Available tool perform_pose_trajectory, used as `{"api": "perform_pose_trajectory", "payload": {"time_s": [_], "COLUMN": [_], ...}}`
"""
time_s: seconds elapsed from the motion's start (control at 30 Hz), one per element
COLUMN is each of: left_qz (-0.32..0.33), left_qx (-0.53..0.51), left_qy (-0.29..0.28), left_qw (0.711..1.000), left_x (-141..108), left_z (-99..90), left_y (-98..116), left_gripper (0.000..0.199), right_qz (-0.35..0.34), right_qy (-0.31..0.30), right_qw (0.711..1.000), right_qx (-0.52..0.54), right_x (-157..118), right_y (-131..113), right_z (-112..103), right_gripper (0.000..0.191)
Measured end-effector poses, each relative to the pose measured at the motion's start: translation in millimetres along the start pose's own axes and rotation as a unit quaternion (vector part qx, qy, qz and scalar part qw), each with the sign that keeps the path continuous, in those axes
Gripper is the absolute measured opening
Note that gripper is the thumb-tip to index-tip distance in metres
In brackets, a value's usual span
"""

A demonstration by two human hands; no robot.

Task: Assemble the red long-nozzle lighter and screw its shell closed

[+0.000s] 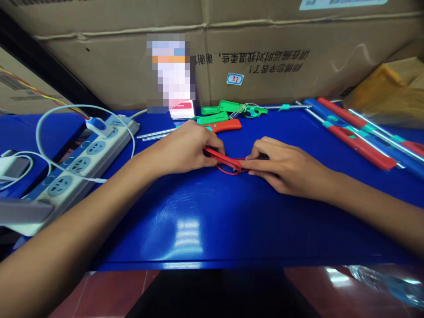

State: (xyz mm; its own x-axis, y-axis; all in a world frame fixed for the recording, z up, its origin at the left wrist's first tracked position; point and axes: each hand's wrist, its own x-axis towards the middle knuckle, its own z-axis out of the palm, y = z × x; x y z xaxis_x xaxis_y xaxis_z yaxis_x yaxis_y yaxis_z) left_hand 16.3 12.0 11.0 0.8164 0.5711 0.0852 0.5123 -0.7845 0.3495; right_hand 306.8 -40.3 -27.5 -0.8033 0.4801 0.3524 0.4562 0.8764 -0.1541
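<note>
Over the middle of the blue table, my left hand (198,148) is closed on one end of a red plastic piece (228,161), which slants down to the right. My right hand (281,165) pinches a second thin red part (244,169) that meets or overlaps the first; whether they are joined I cannot tell. A thin red loop (227,171) hangs just below. Behind my left hand lie an orange-red handle (228,126), green plastic pieces (213,118) and thin metal rods (155,134).
On the blue table (212,221) a white power strip (82,170) with cables lies left. A phone (180,88) leans on the cardboard box (258,39). Red and blue handles with rods (361,145) lie right, near a yellowish package (380,88).
</note>
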Motion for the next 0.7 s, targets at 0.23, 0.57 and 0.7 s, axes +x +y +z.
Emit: {"api": "perform_pose_trajectory", "payload": {"time_s": [0.23, 0.57, 0.7], "left_qz": [0.029, 0.052, 0.061], "left_qx": [-0.006, -0.043, -0.015], "left_qy": [0.039, 0.011, -0.001], "left_qw": [0.999, 0.998, 0.998], "left_x": [-0.4, -2.4, -5.3], "left_z": [9.2, 4.2, -4.7], "left_y": [-5.5, -8.5, -3.1], "left_gripper": [0.010, 0.010, 0.014], "right_qz": [-0.005, 0.008, 0.002], "right_qy": [0.006, -0.004, 0.005], "right_qw": [1.000, 1.000, 1.000], "right_qx": [0.005, -0.015, -0.011], "right_x": [-2.4, -1.9, -2.4], "right_y": [1.8, -1.9, -1.7], "right_z": [2.2, 0.2, 0.9], "right_gripper": [0.045, 0.048, 0.047]}}
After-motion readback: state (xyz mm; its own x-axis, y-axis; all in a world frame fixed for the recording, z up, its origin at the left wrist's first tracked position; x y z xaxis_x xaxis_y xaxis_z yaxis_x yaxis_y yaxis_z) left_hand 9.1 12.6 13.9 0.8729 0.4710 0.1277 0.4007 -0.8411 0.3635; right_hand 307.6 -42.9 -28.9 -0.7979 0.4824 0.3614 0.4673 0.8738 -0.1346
